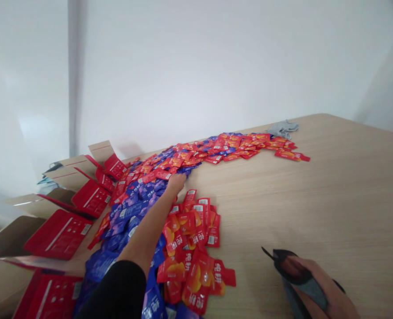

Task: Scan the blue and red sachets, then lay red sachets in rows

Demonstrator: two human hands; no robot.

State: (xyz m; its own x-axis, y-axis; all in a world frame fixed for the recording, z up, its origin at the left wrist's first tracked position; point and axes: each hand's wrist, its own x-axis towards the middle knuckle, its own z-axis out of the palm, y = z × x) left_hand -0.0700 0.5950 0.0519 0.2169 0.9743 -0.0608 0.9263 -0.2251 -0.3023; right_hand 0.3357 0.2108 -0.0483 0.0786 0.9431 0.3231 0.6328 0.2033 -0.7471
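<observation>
My left hand [177, 182] reaches over a long pile of sachets, its fingers curled down against them. Its fingertips are hidden, so I cannot tell which sachet it grips. Purple-blue sachets [133, 210] lie under and left of my forearm, with orange-red sachets [193, 221] in a loose heap to its right. At the lower right, my right hand [336, 297] is closed around a grey and black item [316, 290] with a thin dark tip. What it is, and whether it is held or partly worn, is unclear. This hand is above the bare wood, apart from the sachets.
Open red cardboard boxes [59, 235] with raised flaps stand in a row along the left. More mixed sachets [229, 146] stretch along the back of the wooden table [299, 199] near the white wall. A grey cloth [283, 128] lies at their far end.
</observation>
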